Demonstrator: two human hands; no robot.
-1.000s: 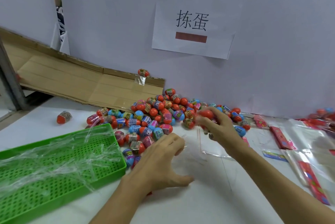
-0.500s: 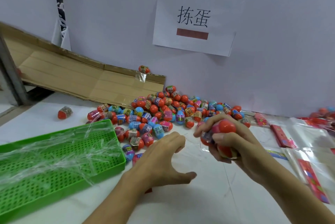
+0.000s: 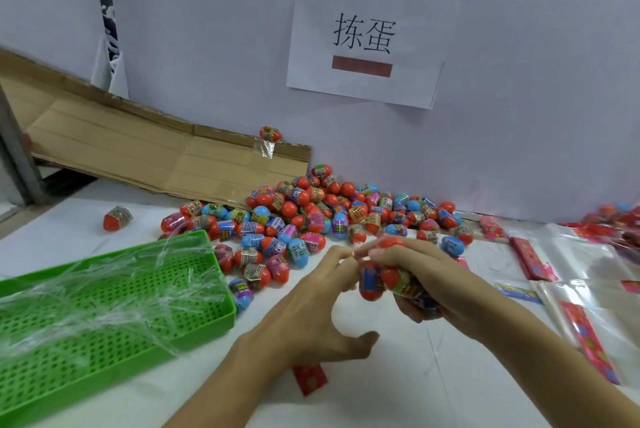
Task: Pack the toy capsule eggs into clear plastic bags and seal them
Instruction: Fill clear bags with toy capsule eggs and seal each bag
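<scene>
Right hand [image 3: 426, 275] is curled round a clutch of eggs [image 3: 384, 280], several at once, raised just off the worktop [image 3: 398, 389] in front of the big heap of eggs [image 3: 311, 216]. Whether a clear bag is already round them cannot be told; the plastic, if any, is too faint. The left hand [image 3: 311, 309] is just left of that clutch, its fingertips [image 3: 348, 256] meeting the right hand's at the top, pinching something small there, the thumb spread wide and free below. The heap lies against the wall, behind the hands; a green tray [image 3: 114, 309] draped in film sits left of the heap, and one stray egg [image 3: 117, 218] lies farther left still. Bags [image 3: 588, 275] with red header cards lie flat right of the heap, untouched. The likely step is getting the handful into a bag or closing its mouth. The risk is plain enough: the right hand holds more eggs than it can truly enclose, and they are smooth and round, so any loosening while the left hand works could let one slip out and roll into the heap or off the worktop. Thin film may also cling or tear if tugged unevenly.
</scene>
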